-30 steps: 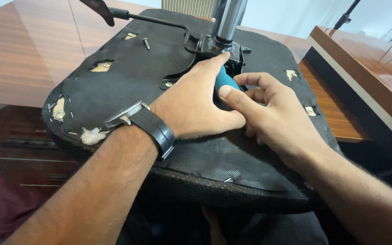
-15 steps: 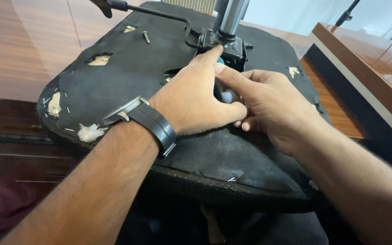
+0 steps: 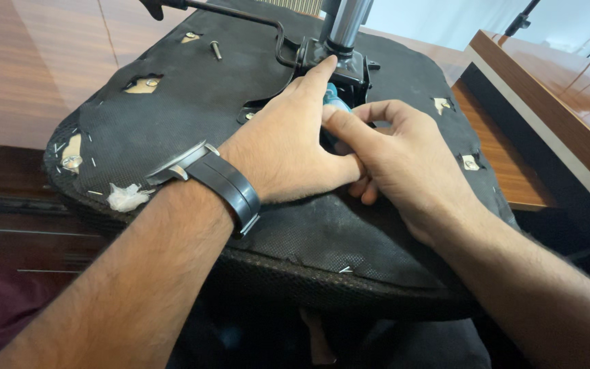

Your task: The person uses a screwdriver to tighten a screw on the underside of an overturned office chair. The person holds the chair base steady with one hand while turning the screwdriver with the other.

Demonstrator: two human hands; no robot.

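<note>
An upturned office chair seat (image 3: 192, 102) lies on a wooden desk, its black fabric underside torn in places. A black metal mechanism plate (image 3: 349, 65) with a chrome gas cylinder (image 3: 346, 20) stands at its far middle. My left hand (image 3: 288, 147), a black watch on its wrist, rests flat on the seat with the forefinger touching the plate. My right hand (image 3: 404, 164) pinches a small blue-handled tool (image 3: 332, 99) between thumb and forefinger beside the plate. Most of the tool is hidden by both hands.
A black lever (image 3: 240, 14) runs from the plate to the far left. A loose bolt (image 3: 215, 49) stands up from the seat near the far edge. A wooden desk (image 3: 29, 68) lies to the left, and a raised wooden shelf (image 3: 554, 96) to the right.
Both hands have shifted slightly toward the mechanism plate. The blue tool is more covered by the fingers than one second ago.
</note>
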